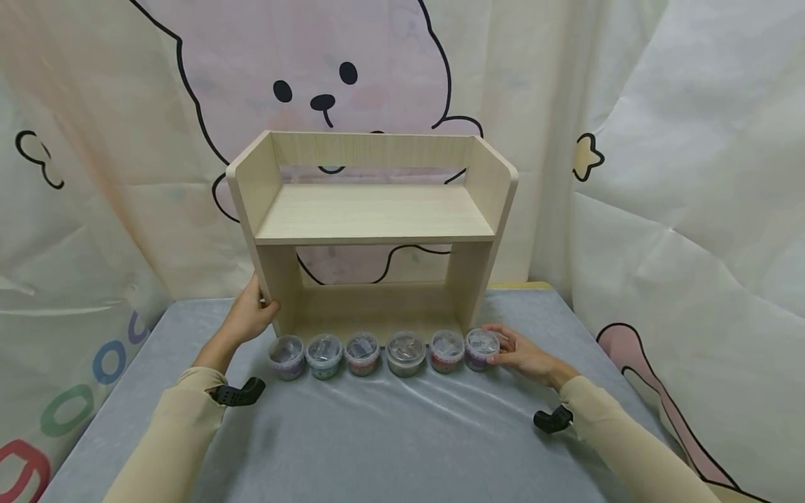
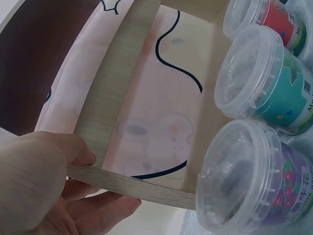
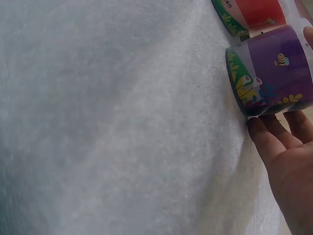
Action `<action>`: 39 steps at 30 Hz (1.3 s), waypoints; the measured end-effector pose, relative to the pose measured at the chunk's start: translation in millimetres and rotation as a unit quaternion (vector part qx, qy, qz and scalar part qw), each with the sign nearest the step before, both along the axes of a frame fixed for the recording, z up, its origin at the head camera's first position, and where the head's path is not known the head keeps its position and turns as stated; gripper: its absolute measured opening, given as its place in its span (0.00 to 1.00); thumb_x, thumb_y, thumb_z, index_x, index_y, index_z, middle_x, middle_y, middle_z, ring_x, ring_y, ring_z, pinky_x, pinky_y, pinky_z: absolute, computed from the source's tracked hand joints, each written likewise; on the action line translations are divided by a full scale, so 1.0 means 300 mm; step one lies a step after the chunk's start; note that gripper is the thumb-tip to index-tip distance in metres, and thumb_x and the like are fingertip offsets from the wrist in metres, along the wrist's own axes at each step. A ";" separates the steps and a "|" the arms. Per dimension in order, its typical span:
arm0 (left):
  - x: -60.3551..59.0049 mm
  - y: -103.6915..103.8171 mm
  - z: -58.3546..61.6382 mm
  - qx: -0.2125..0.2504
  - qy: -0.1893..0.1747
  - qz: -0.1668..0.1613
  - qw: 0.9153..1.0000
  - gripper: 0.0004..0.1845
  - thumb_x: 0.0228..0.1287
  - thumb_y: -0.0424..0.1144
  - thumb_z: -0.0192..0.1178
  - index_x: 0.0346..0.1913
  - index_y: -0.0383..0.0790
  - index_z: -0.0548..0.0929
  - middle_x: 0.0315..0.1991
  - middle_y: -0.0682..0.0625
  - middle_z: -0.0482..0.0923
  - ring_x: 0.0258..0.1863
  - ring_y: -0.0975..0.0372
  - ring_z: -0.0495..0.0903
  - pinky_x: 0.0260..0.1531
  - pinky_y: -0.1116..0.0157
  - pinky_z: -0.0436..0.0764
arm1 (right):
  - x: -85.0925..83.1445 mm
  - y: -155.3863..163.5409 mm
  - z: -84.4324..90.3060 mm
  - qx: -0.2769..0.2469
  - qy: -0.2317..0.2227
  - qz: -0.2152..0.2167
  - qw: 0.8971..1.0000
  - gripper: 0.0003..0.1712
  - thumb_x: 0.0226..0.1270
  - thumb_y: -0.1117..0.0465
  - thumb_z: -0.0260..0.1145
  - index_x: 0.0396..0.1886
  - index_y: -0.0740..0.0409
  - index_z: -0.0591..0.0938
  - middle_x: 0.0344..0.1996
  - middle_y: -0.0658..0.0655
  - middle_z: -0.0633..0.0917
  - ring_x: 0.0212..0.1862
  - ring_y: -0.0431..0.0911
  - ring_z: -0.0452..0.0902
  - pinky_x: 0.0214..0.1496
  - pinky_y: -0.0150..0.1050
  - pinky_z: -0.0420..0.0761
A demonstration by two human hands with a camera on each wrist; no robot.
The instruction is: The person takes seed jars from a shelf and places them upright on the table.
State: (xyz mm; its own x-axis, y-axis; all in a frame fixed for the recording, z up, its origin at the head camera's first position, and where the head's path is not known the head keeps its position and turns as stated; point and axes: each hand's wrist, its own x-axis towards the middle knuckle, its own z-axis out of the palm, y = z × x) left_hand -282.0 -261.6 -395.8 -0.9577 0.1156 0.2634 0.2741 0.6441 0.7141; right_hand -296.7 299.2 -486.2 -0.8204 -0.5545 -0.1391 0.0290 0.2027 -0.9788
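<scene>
A pale wooden two-tier shelf [image 1: 377, 213] stands upright on the table. My left hand [image 1: 245, 318] grips the edge of its left side panel, the thumb on one face and the fingers on the other. Along the shelf's front base runs a row of several small clear-lidded tubs. At the row's right end, my right hand [image 1: 525, 356] holds a purple-labelled tub [image 3: 276, 71] from its outer side, between thumb and fingers. Another purple tub [image 2: 254, 176] stands at the left end, nearest my left hand, with a teal tub [image 2: 271, 81] beside it.
Between the ends stand a red tub [image 1: 363, 354], a pale tub [image 1: 405, 354] and another red tub [image 1: 446, 351]. Grey cloth covers the table [image 1: 402, 433]. A printed curtain [image 1: 679, 209] hangs behind and at both sides.
</scene>
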 end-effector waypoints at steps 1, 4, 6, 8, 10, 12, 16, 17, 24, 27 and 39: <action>0.001 0.000 0.000 0.001 0.001 0.000 1.000 0.35 0.69 0.25 0.51 0.76 0.33 0.51 0.68 0.23 0.63 0.65 0.29 0.70 0.58 0.35 0.78 | -0.001 -0.001 0.001 0.001 0.001 0.002 1.000 0.42 0.71 0.69 0.64 0.77 0.63 0.52 0.61 0.45 0.76 0.59 0.32 0.76 0.58 0.28 0.80; 0.004 0.001 0.000 0.003 0.003 0.002 1.000 0.36 0.69 0.25 0.51 0.77 0.34 0.50 0.68 0.23 0.64 0.64 0.29 0.71 0.56 0.35 0.80 | -0.001 -0.004 0.002 0.003 0.002 0.002 1.000 0.42 0.71 0.69 0.64 0.77 0.63 0.52 0.62 0.46 0.76 0.59 0.32 0.75 0.59 0.28 0.79; 0.005 0.002 0.001 0.003 0.003 0.002 1.000 0.36 0.69 0.26 0.50 0.77 0.35 0.50 0.68 0.23 0.64 0.63 0.29 0.72 0.55 0.36 0.80 | -0.001 -0.004 0.002 0.006 0.005 0.002 1.000 0.42 0.71 0.68 0.64 0.78 0.64 0.52 0.64 0.48 0.75 0.60 0.32 0.75 0.59 0.28 0.79; 0.007 0.002 0.000 0.005 0.002 0.002 1.000 0.37 0.69 0.26 0.50 0.77 0.35 0.49 0.69 0.23 0.63 0.63 0.29 0.72 0.55 0.36 0.81 | -0.002 -0.004 0.001 0.008 0.006 0.001 1.000 0.42 0.71 0.68 0.64 0.78 0.63 0.52 0.65 0.49 0.75 0.60 0.32 0.75 0.60 0.28 0.78; 0.008 0.001 -0.002 0.008 0.002 0.002 1.000 0.37 0.69 0.26 0.50 0.78 0.36 0.49 0.69 0.23 0.62 0.64 0.29 0.71 0.56 0.35 0.80 | -0.002 -0.004 -0.001 0.011 0.007 -0.001 1.000 0.42 0.71 0.68 0.64 0.78 0.63 0.52 0.65 0.52 0.74 0.59 0.32 0.75 0.59 0.28 0.78; 0.009 -0.001 -0.004 0.013 0.003 0.001 1.000 0.38 0.69 0.25 0.50 0.79 0.37 0.48 0.70 0.24 0.62 0.65 0.28 0.70 0.56 0.35 0.80 | -0.001 -0.005 -0.002 0.011 0.009 -0.003 1.000 0.42 0.71 0.68 0.64 0.78 0.63 0.53 0.66 0.54 0.73 0.59 0.32 0.75 0.59 0.28 0.78; 0.010 -0.003 -0.007 0.023 0.001 -0.003 1.000 0.39 0.70 0.26 0.50 0.80 0.39 0.46 0.71 0.24 0.60 0.66 0.28 0.69 0.56 0.35 0.80 | -0.003 -0.007 -0.004 0.014 0.009 -0.006 1.000 0.43 0.72 0.67 0.64 0.79 0.63 0.52 0.70 0.62 0.69 0.60 0.31 0.74 0.60 0.28 0.78; 0.010 -0.003 -0.009 0.024 0.001 -0.002 1.000 0.39 0.71 0.26 0.50 0.80 0.40 0.46 0.72 0.24 0.60 0.66 0.28 0.69 0.56 0.36 0.80 | -0.003 -0.007 -0.004 0.015 0.008 -0.006 1.000 0.43 0.72 0.67 0.64 0.79 0.63 0.52 0.72 0.64 0.68 0.60 0.31 0.74 0.60 0.27 0.78; 0.015 0.002 -0.031 0.014 -0.008 0.023 1.000 0.39 0.73 0.29 0.51 0.81 0.44 0.47 0.72 0.25 0.61 0.66 0.29 0.70 0.58 0.37 0.79 | 0.002 0.004 -0.013 -0.002 0.009 0.002 1.000 0.41 0.74 0.68 0.61 0.79 0.64 0.51 0.67 0.50 0.74 0.60 0.30 0.75 0.61 0.26 0.77; 0.018 0.003 -0.044 0.023 -0.016 0.024 0.999 0.40 0.74 0.31 0.51 0.82 0.48 0.44 0.74 0.26 0.59 0.67 0.29 0.68 0.60 0.37 0.78 | 0.005 0.009 -0.018 -0.024 -0.004 0.008 1.000 0.38 0.77 0.66 0.57 0.79 0.65 0.50 0.61 0.42 0.75 0.59 0.30 0.75 0.61 0.25 0.77; 0.023 -0.007 -0.073 0.043 -0.009 0.018 0.999 0.40 0.76 0.34 0.52 0.83 0.50 0.45 0.77 0.30 0.58 0.67 0.30 0.70 0.57 0.37 0.80 | 0.017 -0.019 0.023 -0.032 -0.016 -0.070 0.997 0.36 0.84 0.53 0.48 0.78 0.72 0.52 0.59 0.44 0.78 0.55 0.29 0.79 0.60 0.28 0.80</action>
State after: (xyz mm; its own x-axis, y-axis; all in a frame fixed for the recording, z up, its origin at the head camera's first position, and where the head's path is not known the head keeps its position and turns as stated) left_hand -275.2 -263.6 -417.8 -0.9654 0.0581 0.2543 0.2388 0.5889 0.7721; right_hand -291.5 293.6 -479.5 -0.8863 -0.4433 -0.1343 0.0838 0.1316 -0.9877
